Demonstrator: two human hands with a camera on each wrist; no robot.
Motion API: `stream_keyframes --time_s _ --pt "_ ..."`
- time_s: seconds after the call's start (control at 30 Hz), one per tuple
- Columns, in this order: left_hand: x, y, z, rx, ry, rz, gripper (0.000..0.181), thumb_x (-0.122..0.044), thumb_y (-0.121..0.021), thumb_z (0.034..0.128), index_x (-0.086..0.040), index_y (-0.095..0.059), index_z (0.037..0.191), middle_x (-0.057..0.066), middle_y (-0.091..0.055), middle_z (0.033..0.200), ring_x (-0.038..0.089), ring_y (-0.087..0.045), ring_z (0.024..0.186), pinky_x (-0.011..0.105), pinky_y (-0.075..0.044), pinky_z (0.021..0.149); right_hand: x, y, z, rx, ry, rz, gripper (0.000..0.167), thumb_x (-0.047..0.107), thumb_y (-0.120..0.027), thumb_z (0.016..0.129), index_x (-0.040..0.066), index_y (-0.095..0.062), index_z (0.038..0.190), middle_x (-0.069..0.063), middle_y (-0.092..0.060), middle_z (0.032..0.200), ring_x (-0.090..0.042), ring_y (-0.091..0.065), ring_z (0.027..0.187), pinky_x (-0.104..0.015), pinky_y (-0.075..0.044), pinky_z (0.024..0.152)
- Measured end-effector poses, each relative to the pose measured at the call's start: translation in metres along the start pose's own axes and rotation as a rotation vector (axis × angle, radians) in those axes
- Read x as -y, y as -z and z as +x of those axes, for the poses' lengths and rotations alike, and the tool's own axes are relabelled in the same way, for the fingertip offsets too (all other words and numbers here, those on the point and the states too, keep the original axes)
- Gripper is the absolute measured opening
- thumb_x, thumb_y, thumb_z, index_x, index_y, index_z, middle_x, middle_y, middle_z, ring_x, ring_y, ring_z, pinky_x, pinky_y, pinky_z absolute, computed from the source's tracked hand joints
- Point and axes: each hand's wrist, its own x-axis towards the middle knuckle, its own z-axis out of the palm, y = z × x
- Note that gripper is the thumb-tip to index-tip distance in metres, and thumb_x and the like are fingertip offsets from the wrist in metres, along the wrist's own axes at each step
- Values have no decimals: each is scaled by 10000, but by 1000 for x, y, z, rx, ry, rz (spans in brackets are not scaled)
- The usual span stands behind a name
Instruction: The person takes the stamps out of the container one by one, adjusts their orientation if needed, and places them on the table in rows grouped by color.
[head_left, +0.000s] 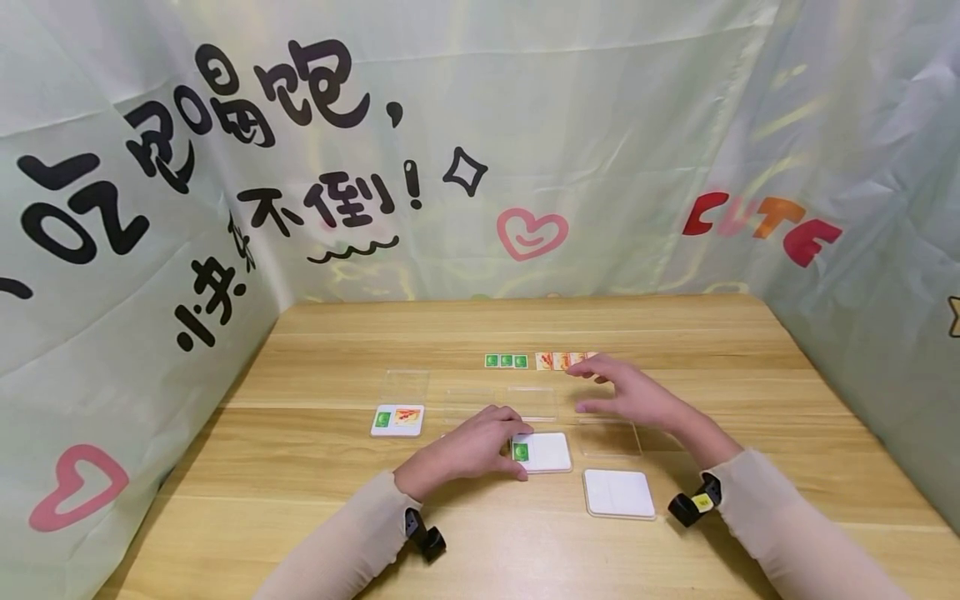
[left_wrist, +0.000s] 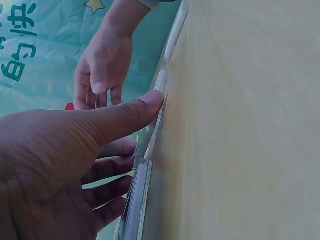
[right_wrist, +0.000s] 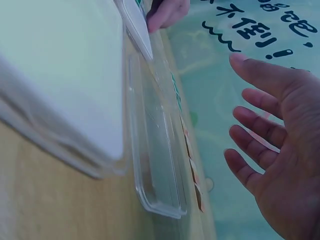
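Observation:
My left hand (head_left: 480, 442) holds a flat white case (head_left: 550, 452) at its left end, thumb on the near edge and fingers on the far one. A green sticker (head_left: 521, 452) lies on that case's left part. My right hand (head_left: 633, 396) hovers with spread fingers, holding nothing, over a clear plastic lid (head_left: 611, 455) and near the orange-and-white stickers (head_left: 552, 361). Left of these stickers lie three green stickers (head_left: 506, 361) in a row. In the right wrist view the right fingers (right_wrist: 262, 127) are apart from everything.
Another white case (head_left: 396, 432), bearing a green and an orange sticker, lies at left. A plain white case (head_left: 619, 493) lies at right, near the right wrist. More clear lids (head_left: 532, 417) sit behind the cases. Printed cloth (head_left: 615, 142) hangs around the wooden table (head_left: 525, 321).

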Motion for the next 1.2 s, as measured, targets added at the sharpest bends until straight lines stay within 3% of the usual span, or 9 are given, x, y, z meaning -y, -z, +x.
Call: stream_keyframes --time_s 0.23,0.7,1.2 --pt "1 0 0 14 8 -14 619 -439 -788 803 -105 -629 1298 6 -587 1240 144 -502 1089 245 -413 946 8 -8 -5 67 -59 21 603 239 -794 835 76 -547 1360 -70 -543 1361 -287 -502 1222 -530 -412 992" --pt "4 -3 -2 14 20 -27 647 -474 -781 794 -122 -622 1313 2 -578 1262 140 -503 1122 258 -414 967 20 -23 -9 157 -40 31 715 336 -809 805 108 -503 1409 -47 -498 1395 -284 -471 1262 -539 -406 991" --pt "3 -1 0 7 2 -17 643 -470 -773 806 -110 -617 1315 -2 -580 1249 139 -503 1101 251 -419 947 30 -32 -11 187 -6 -61 710 396 -812 785 115 -542 1378 7 -535 1340 -224 -496 1218 -500 -414 990"
